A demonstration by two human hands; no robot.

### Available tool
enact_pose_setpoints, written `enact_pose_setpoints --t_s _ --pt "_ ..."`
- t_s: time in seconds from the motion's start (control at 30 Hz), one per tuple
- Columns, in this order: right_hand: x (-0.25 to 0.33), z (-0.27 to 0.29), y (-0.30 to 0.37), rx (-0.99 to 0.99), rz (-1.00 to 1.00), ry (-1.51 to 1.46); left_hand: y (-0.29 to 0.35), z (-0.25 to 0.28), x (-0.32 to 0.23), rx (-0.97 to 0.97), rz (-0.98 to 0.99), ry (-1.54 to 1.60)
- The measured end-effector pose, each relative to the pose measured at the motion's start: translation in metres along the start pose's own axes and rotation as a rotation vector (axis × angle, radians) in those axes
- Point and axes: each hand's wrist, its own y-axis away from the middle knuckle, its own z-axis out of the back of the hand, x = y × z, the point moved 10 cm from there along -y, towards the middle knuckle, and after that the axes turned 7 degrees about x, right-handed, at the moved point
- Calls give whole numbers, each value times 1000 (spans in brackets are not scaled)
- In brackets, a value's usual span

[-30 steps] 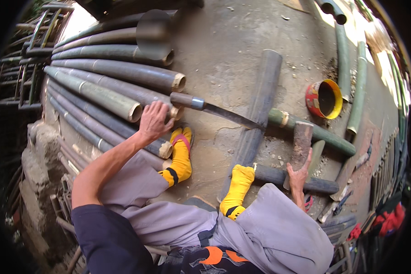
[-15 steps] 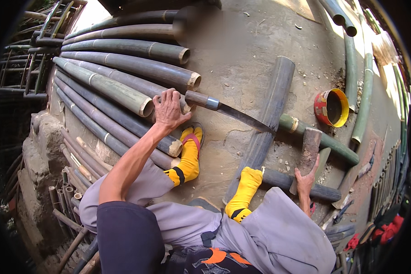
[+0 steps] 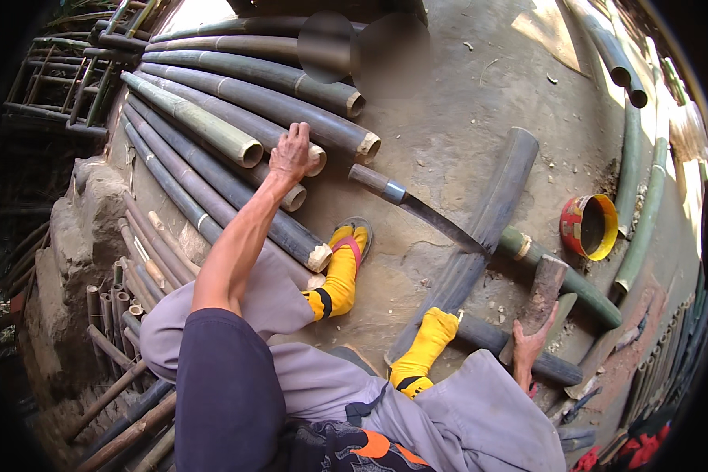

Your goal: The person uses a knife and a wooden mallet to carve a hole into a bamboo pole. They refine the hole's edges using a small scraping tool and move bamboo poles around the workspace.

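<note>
My left hand [image 3: 291, 155], fingers bent, grips a dark bamboo pole [image 3: 261, 130] near its cut end. Under my right hand's [image 3: 529, 346] fingers is the lower end of a short, rough wooden block [image 3: 543, 293], thumb on one side. A machete [image 3: 436, 220] stands wedged by its tip in a split-looking bamboo length [image 3: 492, 206] on the ground, its wooden handle pointing toward my left hand with nobody holding it. That length rests across a green bamboo piece [image 3: 568, 271] and a dark one [image 3: 484, 334]. My yellow-socked foot [image 3: 426, 342] presses on its near end.
Several bamboo poles [image 3: 212, 85] fan out at the left, cut ends toward me. A red and yellow bucket [image 3: 580, 228] stands at the right, near long green poles [image 3: 641, 212]. My other foot [image 3: 340, 271], in a sandal, is beside the pole ends. Chips litter the ground.
My left hand has closed over the bamboo pole's end, its fingers less spread than before. The view has shifted, so the scene sits a little differently. The right hand keeps its hold on the block.
</note>
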Motion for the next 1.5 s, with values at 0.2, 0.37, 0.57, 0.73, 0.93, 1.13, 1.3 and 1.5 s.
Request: enact_pose_setpoints --t_s 0.2,0.37,0.57,0.73,0.93,1.13,1.3,1.5 --pt "4 -9 0 16 -17 -23 -54 -9 58 50 54 -11" --pt "0 3 0 -13 -42 -42 -64 1 -77 161 -231 208" --pt "2 -4 2 -7 -26 22 -66 -29 -89 259 -214 -21" --pt "6 -8 3 14 -87 -88 -79 12 -21 -46 -63 -53" --pt "0 -8 3 9 -99 -70 -93 20 6 164 -150 128" --pt "9 -1 0 15 -115 -59 -64 -13 -171 587 -477 589" --pt "24 12 -6 34 -95 -134 6 -67 -201 1011 -620 90" --pt "151 68 -30 45 172 -363 9 -101 -175 1067 -541 120"
